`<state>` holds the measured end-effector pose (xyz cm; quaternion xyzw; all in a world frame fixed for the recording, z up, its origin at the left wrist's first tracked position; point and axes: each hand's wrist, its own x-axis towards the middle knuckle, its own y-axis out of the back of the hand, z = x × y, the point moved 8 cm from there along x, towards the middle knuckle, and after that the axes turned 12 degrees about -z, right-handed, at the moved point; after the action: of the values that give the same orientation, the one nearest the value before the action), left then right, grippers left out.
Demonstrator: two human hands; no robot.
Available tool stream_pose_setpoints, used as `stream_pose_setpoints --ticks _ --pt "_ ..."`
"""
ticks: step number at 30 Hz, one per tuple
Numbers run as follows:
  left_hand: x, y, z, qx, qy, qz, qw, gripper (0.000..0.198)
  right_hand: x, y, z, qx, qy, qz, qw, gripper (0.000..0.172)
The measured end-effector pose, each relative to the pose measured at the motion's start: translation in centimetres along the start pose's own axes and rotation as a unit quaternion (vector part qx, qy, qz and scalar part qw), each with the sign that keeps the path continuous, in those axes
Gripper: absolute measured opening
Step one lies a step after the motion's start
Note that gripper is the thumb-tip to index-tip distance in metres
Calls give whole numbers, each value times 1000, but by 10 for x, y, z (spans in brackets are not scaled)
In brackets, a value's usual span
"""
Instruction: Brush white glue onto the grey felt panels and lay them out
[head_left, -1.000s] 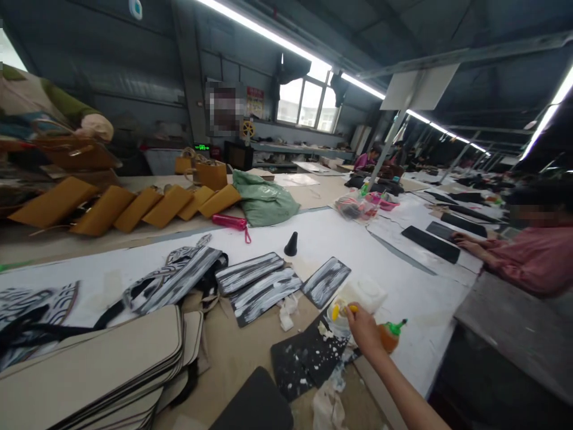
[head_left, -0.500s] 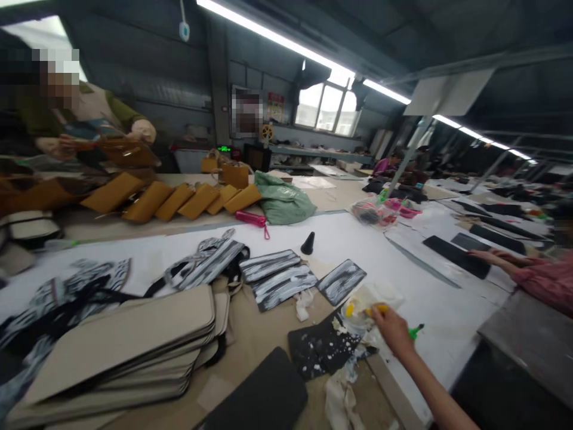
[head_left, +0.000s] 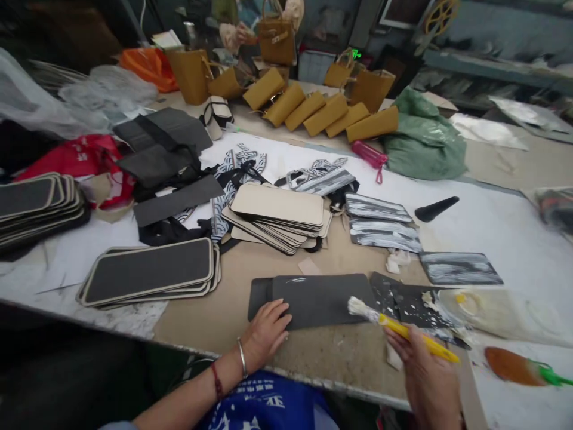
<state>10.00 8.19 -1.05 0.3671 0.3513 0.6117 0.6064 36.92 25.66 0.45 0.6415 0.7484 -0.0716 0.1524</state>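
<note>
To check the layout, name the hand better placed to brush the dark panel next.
Likely the right hand: it holds the yellow-handled brush, bristles over or on the right end of the dark panel. The left hand holds no tool and rests on the panel's left end.

Mustard-brown handbags (head_left: pixel 325 114) along the far table (head_left: pixel 492 171)

The nearer ones lean in a row, a crumpled green plastic bag (head_left: pixel 423 142) to their right and a pink pouch (head_left: pixel 369 154) just beside it. Behind, a co-worker (head_left: pixel 230 37) is at another brown handbag (head_left: pixel 276 43). Leftward, an orange bag (head_left: pixel 151 67) sits near clear plastic wrapping (head_left: pixel 107 91); red wrapping (head_left: pixel 67 160) lies closer in. A yellow spoked wheel (head_left: pixel 441 17) shows at upper right.
</note>
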Motion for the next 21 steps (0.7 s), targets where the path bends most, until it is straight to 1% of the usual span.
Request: stream_pose_setpoints --ticks 1,2,3,4,5,6,7,9,11,14,17,21 --pt "-1 -2 -2 0 -1 -9 1000 29 -5 -36 2 18 -16 -31 999 46" --pt "-2 -3 -3 2 -4 -16 1000 30 -9 -68 1 33 -18 -53 998 46" --pt "-3 -4 -4 5 -8 -23 1000 31 -12 -99 -1 35 -22 -93 995 45" --pt "-4 -5 -5 8 -13 -29 999 32 -16 -126 -2 33 -21 -123 992 45" --pt "-4 -6 -6 9 -18 -34 999 34 -19 -147 -3 27 -19 -148 988 44" --pt "-4 -7 -6 8 -22 -36 999 34 -21 -164 -3 20 -19 -169 985 44" --pt "-4 -7 -7 6 -25 -35 999 34 -23 -177 -1 12 -19 -181 983 44" --pt "-4 -6 -8 -3 -28 -31 999 33 -24 -191 3 -4 -23 -193 981 45" --pt "-4 -5 -9 -10 -31 -25 999 32 -23 -195 6 -21 -24 -192 981 45" --pt "-5 -4 -10 -15 -36 -20 999 31 -17 -185 6 -43 -21 -168 985 47" --pt "-5 -3 -11 -22 -40 -17 999 30 -5 -160 0 -59 -16 -126 990 49" --pt "-5 -3 -13 -19 -45 -14 999 29 16 -110 -13 -68 1 -55 996 51"
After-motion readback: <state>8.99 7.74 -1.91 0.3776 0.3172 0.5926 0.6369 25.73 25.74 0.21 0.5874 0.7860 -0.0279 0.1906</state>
